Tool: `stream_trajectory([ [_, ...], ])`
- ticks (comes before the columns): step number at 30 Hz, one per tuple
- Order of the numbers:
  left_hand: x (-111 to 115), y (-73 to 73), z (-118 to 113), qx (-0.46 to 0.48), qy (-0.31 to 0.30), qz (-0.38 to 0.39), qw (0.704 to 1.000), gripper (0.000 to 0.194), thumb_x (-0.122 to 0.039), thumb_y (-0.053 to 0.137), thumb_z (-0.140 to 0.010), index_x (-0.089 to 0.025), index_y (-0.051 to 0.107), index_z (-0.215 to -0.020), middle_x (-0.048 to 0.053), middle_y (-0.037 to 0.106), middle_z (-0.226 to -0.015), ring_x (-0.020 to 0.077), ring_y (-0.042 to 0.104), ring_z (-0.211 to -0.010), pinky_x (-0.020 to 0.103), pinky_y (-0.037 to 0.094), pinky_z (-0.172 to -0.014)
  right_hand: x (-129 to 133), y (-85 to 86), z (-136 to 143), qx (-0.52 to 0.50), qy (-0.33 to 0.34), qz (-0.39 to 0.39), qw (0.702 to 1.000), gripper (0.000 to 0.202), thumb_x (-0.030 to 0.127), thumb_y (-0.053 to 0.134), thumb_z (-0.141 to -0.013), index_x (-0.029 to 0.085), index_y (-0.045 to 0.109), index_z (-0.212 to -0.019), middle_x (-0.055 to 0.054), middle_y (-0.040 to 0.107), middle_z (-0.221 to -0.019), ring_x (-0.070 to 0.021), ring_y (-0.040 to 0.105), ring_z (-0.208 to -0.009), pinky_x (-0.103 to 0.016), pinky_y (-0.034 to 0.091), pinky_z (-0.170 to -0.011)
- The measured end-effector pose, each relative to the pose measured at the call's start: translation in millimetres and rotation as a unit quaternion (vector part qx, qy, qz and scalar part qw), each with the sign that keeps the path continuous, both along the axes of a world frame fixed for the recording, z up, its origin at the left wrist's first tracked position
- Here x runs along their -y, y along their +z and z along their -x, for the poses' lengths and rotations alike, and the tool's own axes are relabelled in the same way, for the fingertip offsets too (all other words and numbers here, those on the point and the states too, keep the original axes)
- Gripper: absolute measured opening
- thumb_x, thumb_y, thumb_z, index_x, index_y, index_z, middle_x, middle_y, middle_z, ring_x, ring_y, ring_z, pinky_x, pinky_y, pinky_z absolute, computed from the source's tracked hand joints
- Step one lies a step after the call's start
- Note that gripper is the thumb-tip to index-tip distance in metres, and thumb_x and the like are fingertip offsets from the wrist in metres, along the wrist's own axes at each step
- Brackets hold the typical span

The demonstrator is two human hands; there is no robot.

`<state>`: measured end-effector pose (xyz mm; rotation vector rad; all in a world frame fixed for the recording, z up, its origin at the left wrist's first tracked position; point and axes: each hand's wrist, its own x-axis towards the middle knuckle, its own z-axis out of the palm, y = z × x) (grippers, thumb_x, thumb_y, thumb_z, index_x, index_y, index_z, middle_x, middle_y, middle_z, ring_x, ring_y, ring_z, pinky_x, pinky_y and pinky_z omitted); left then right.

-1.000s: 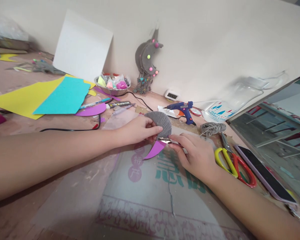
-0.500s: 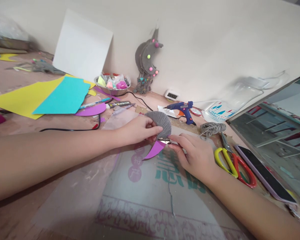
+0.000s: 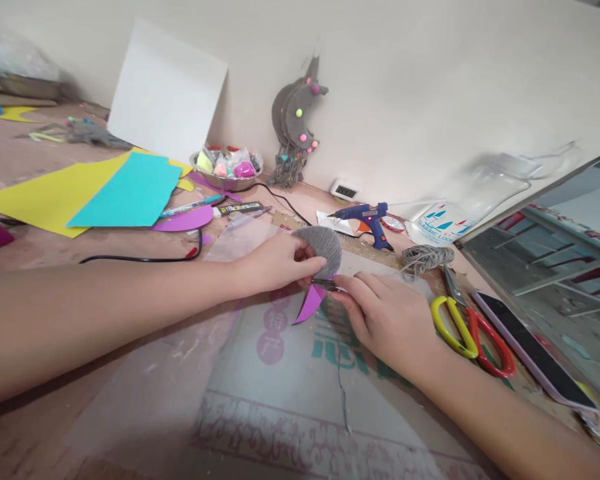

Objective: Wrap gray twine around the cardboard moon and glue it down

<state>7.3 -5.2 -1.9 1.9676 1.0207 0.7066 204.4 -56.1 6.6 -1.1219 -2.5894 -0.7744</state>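
A purple crescent cutout (image 3: pixel 310 304), its upper part wrapped in grey yarn (image 3: pixel 326 252), is held over the plastic sheet. My left hand (image 3: pixel 280 261) is closed on its inner edge, thumb on top and fingers partly hidden behind. My right hand (image 3: pixel 387 313) pinches a slim metal tool (image 3: pixel 326 285) that lies across the crescent where the yarn wrap meets the bare purple tip. The tool's exact kind is hard to make out. A grey strand (image 3: pixel 344 400) lies on the sheet below, and a loose ball of grey yarn (image 3: pixel 427 258) sits beyond my right hand.
A blue glue gun (image 3: pixel 367 219) stands behind the hands. Scissors (image 3: pixel 473 327) and a phone (image 3: pixel 533 350) lie at right. Yellow (image 3: pixel 35 197) and turquoise sheets (image 3: pixel 130 193), a metal bowl (image 3: pixel 225 181) and a black cable (image 3: pixel 145 259) are at left. A decorated grey moon (image 3: pixel 295 113) leans on the wall.
The metal tool has turned to show a darker, thinner side and sits slightly lower. The crescent has tilted a little, its tip swinging right. Both hands keep their hold.
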Motion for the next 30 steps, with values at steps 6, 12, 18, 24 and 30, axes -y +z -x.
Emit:
stream_trajectory([
  [6, 0, -0.3, 0, 0.003, 0.004, -0.005, 1.000, 0.035, -0.038, 0.044, -0.080, -0.014, 0.057, -0.059, 0.002, 0.064, -0.058, 0.0097, 0.056, -0.051, 0.021, 0.040, -0.050, -2, -3.6, -3, -0.015, 0.008, 0.001, 1.000, 0.022, 0.034, 0.046, -0.087, 0.017, 0.059, -0.095, 0.000, 0.059, -0.069, -0.0139, 0.053, -0.063, -0.026, 0.033, -0.058],
  [12, -2, -0.1, 1, 0.025, 0.002, 0.013, 1.000, 0.034, -0.038, 0.044, -0.080, -0.015, 0.055, -0.057, 0.002, 0.062, -0.057, 0.0094, 0.055, -0.049, 0.021, 0.040, -0.049, -6, -5.8, -7, -0.078, 0.019, 0.003, 0.997, 0.021, 0.031, 0.046, -0.087, 0.016, 0.057, -0.095, -0.001, 0.061, -0.070, -0.0143, 0.055, -0.064, -0.025, 0.036, -0.059],
  [18, -4, -2.9, 1, 0.042, -0.003, 0.040, 0.998, 0.034, -0.040, 0.044, -0.080, -0.015, 0.055, -0.061, 0.002, 0.062, -0.059, 0.0102, 0.057, -0.053, 0.022, 0.043, -0.053, -9, -6.8, -11, -0.096, 0.032, 0.010, 0.995, 0.019, 0.030, 0.047, -0.087, 0.016, 0.057, -0.096, -0.002, 0.063, -0.075, -0.0150, 0.058, -0.069, -0.024, 0.038, -0.062],
  [24, -3, -2.4, 1, 0.030, -0.005, 0.044, 0.999, 0.035, -0.043, 0.045, -0.080, -0.015, 0.056, -0.062, 0.003, 0.063, -0.060, 0.0102, 0.056, -0.051, 0.022, 0.041, -0.049, -13, -7.2, -13, -0.104, 0.029, 0.015, 0.994, 0.016, 0.029, 0.048, -0.086, 0.018, 0.056, -0.095, -0.001, 0.064, -0.077, -0.0144, 0.059, -0.071, -0.024, 0.039, -0.063],
  [30, -2, -1.9, 1, 0.025, -0.004, 0.037, 0.999, 0.035, -0.043, 0.045, -0.080, -0.015, 0.055, -0.061, 0.002, 0.062, -0.059, 0.0095, 0.054, -0.050, 0.022, 0.040, -0.049, -11, -5.9, -12, -0.087, 0.032, 0.017, 0.996, 0.016, 0.029, 0.048, -0.087, 0.017, 0.056, -0.094, -0.002, 0.063, -0.074, -0.0147, 0.058, -0.070, -0.024, 0.038, -0.062],
])
